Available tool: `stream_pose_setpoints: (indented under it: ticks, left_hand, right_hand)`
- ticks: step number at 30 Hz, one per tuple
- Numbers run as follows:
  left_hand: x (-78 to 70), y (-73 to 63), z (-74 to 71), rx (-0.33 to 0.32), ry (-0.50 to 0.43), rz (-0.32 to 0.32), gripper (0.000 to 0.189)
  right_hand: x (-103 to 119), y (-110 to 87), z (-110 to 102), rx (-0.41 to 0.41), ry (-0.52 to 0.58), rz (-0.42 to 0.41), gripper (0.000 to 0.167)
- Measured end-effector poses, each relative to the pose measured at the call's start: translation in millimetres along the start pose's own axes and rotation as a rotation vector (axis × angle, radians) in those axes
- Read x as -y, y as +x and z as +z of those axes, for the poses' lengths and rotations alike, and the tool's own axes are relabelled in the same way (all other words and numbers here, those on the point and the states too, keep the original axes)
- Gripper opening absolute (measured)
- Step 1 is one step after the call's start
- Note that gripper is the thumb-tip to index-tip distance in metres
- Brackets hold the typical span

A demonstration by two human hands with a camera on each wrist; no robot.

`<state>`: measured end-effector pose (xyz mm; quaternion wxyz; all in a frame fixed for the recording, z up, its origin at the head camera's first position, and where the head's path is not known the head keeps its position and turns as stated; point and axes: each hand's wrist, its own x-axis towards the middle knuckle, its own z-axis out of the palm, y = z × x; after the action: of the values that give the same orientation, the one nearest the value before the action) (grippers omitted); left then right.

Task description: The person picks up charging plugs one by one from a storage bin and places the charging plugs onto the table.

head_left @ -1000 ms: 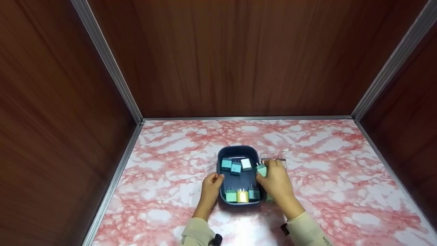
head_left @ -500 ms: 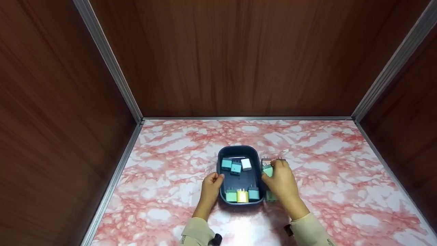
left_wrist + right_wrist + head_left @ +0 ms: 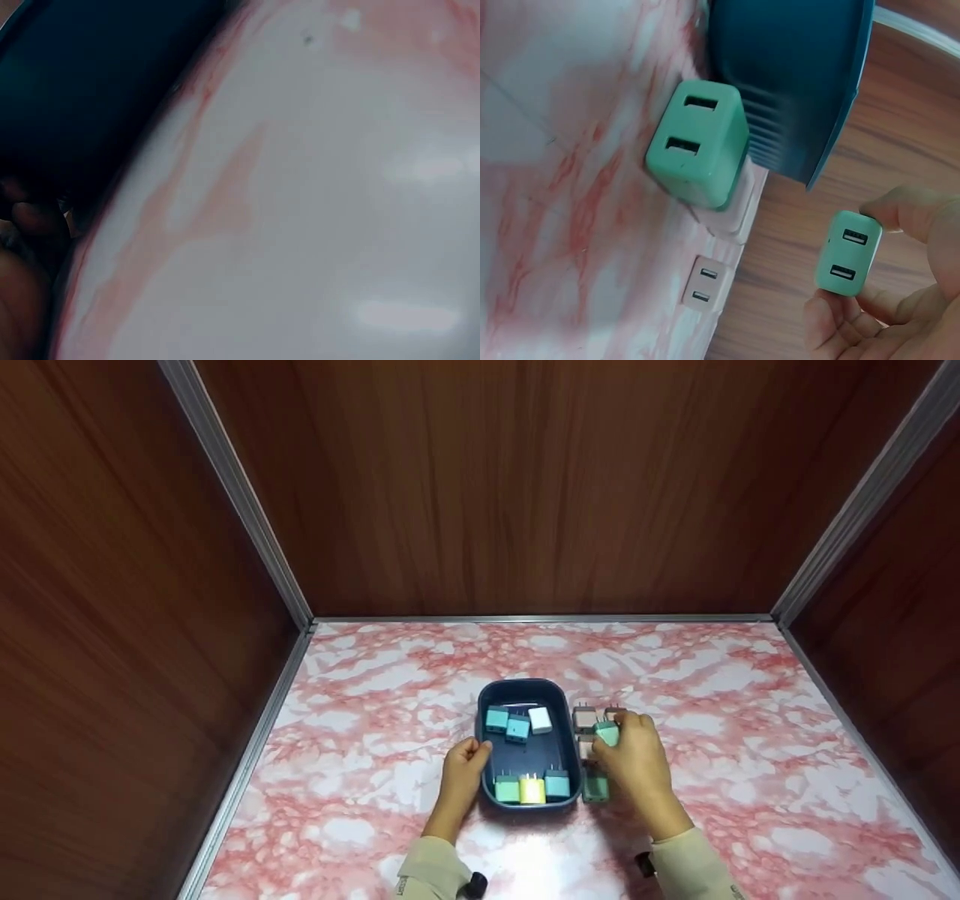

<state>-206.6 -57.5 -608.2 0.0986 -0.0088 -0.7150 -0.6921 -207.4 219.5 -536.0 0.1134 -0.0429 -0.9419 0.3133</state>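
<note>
My right hand (image 3: 636,754) pinches a light green USB charger (image 3: 847,253) between thumb and fingers, its two ports facing the right wrist camera. It is held right of the dark blue plastic bin (image 3: 526,690), over the chargers beside it. My left hand (image 3: 465,769) grips the bin's left rim, thumb on top; the left wrist view catches only part of its fingers (image 3: 34,217). Inside the bin, two teal chargers (image 3: 496,718) and a white charger (image 3: 540,720) lie toward the back. A green charger (image 3: 508,790), a yellow charger (image 3: 532,790) and a blue charger (image 3: 557,784) line its front.
Along the bin's right side stand a pink charger (image 3: 585,721), another pink one partly hidden by my right hand, a third pink one behind the fingers, and a darker green charger (image 3: 596,787) at the front. Wood panels (image 3: 525,495) enclose the marbled red-white tabletop (image 3: 360,802).
My right hand has moved right with the green charger, from the bin's right rim to over the row beside it. The left hand keeps its grip on the bin.
</note>
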Motion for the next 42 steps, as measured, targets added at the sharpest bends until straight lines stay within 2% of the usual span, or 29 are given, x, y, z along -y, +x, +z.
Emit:
stream_pose_setpoints:
  ticks: [8, 15, 21, 28, 36, 42]
  left_hand:
    - [1.6, -0.1, 0.6, 0.011, -0.008, -0.007, 0.042]
    - [34.6, 11.8, 4.2, -0.013, 0.038, -0.033, 0.043]
    - [38.9, 12.5, 2.3, -0.019, 0.034, -0.015, 0.043]
    - [36.1, 10.8, 3.3, -0.026, 0.04, -0.023, 0.044]
    - [1.3, -0.2, -0.5, 0.004, 0.015, -0.005, 0.042]
    - [-0.5, -0.2, -1.6, 0.016, 0.004, -0.008, 0.042]
  right_hand:
    - [-13.1, 2.4, -0.4, 0.019, -0.021, 0.048, 0.055]
    - [-21.3, 4.6, -0.4, -0.004, -0.03, 0.068, 0.053]
    - [-26.9, 5.2, 2.2, 0.003, -0.029, 0.08, 0.054]
    - [-35.1, 5.5, 8.0, 0.009, -0.038, 0.104, 0.055]
    - [-39.7, 5.5, 10.9, 0.028, -0.041, 0.126, 0.056]
    - [-43.7, 5.0, 15.0, 0.047, -0.037, 0.146, 0.056]
